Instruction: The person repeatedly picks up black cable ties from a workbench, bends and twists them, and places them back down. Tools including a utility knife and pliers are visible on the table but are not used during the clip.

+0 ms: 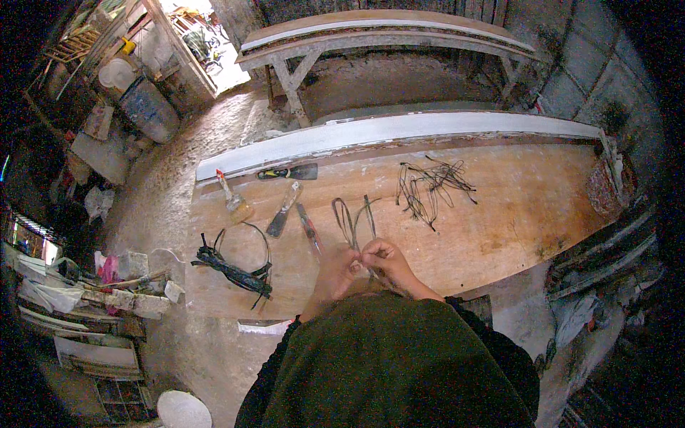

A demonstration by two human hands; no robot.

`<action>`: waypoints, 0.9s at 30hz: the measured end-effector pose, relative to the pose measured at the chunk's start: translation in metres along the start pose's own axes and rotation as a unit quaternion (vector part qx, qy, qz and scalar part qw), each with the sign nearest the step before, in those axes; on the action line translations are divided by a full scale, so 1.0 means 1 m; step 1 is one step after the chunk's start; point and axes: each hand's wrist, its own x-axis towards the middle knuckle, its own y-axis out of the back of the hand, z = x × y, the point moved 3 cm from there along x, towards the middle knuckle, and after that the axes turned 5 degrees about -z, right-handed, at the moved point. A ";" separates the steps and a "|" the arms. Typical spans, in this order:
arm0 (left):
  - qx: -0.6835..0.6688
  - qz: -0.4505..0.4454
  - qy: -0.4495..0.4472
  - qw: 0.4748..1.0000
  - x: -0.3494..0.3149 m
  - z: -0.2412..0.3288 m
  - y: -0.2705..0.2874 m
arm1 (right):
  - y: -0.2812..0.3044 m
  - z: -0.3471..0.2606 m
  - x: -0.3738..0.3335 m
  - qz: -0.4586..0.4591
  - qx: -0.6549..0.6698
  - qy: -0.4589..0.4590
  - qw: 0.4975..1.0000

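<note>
My left hand [340, 272] and my right hand [390, 264] meet at the near edge of the wooden tabletop. Both are closed, fingertips pinched together on a dark thin cord [347, 222]. Above my fingers the cord rises in a narrow loop, with a loose end beside it. Just left of it lies a slim red and dark tool [309, 227], partly behind my left hand. A bundle of black cords [232, 269] rests further left, a long strand curving off it. On the right is a loose tangle of thin black cords [430, 191].
A paintbrush [235, 202], a putty knife [284, 210] and a dark-bladed scraper [288, 172] lie on the tabletop [514, 207]. A long white board [399, 128] runs along its far edge. Beyond stands a bench [392, 39]; a blue barrel [148, 109] is at far left.
</note>
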 end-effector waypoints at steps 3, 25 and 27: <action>0.041 -0.039 -0.017 0.998 -0.002 0.009 -0.011 | -0.005 0.005 -0.002 -0.010 0.167 -0.111 0.980; 0.153 -0.029 0.084 0.984 -0.006 0.022 -0.017 | -0.014 -0.033 -0.006 -0.050 -0.486 0.281 0.826; 0.190 -0.017 0.079 0.978 -0.006 0.022 -0.016 | -0.014 -0.034 -0.008 -0.058 -0.472 0.214 0.853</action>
